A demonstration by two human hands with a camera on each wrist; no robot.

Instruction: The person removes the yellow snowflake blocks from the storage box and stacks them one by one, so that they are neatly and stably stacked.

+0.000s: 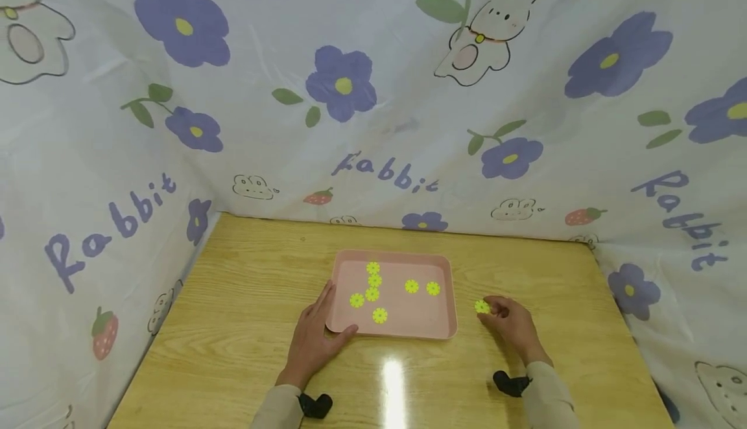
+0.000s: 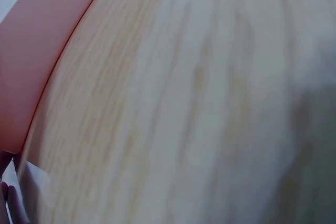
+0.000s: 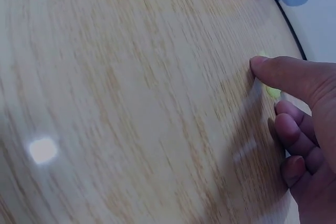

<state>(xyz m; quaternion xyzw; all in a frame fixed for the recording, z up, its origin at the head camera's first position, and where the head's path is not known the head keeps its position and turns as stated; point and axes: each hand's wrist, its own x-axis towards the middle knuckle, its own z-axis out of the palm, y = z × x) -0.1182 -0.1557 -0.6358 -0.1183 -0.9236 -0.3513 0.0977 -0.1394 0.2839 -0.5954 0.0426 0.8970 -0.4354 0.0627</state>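
A pink tray (image 1: 408, 329) lies on the wooden table with several yellow flower-shaped pieces (image 1: 380, 315) in it. My left hand (image 1: 315, 332) rests against the tray's front left corner, its fingers straight along the left side and the thumb at the front rim. Only a bit of its fingers shows at the lower left of the left wrist view. Right of the tray, my right hand (image 1: 513, 325) pinches one yellow flower-shaped piece (image 1: 482, 306) between thumb and fingertips, low over the table. In the right wrist view the thumb (image 3: 286, 74) covers much of that piece.
The wooden table (image 1: 233, 286) reaches back to a white cloth wall (image 1: 397, 131) printed with rabbits and purple flowers, which also encloses both sides. Black straps (image 1: 510, 383) sit on both wrists. Light glares off the table in front of the tray.
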